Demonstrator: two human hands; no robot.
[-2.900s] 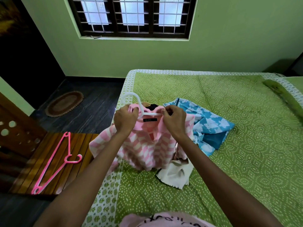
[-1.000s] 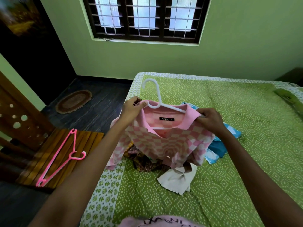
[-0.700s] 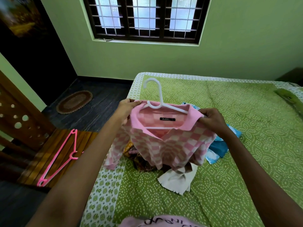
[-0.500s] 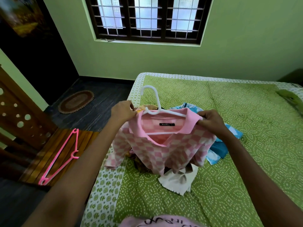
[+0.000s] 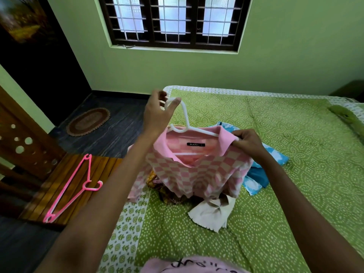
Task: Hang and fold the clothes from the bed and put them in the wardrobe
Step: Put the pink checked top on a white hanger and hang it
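Left hand (image 5: 157,113): raised above bed edge, fingers curled round hook of white hanger (image 5: 185,123), gripping it; slightly blurred.

Right hand (image 5: 249,144): thumb and fingers pinching right shoulder of pink shirt (image 5: 197,170) together with hanger's right arm.

Pink shirt: pink-and-cream checked, plain pink collar, black label inside neck. Threaded on white hanger, held up over bed (image 5: 275,194), hem drooping onto pile beneath. 1 sleeve hanging left, over bed's bordered edge.

Pile under shirt, on bed near left edge:
- blue cloth (image 5: 256,176) with white print, right of shirt, partly hidden behind right hand;
- cream cloth (image 5: 212,213), in front, nearest camera, lying flat on sheet;
- brown patterned cloth (image 5: 169,194), below shirt's hem, mostly covered.

Bed: green sheet with white dotted pattern, white border with green motifs along left and far edges. Green pillow (image 5: 348,119) at far right.

Pink hanger (image 5: 74,186): lying flat on slatted wooden surface (image 5: 59,194) left of bed, well apart from both hands.

Oval mat (image 5: 88,121): on dark floor, beyond wooden surface, near dark doorway.

Window (image 5: 173,20): dark frame, 3 barred panes, in green wall behind bed.

Pink garment with dark lettering (image 5: 189,266): at bottom edge, worn by person.
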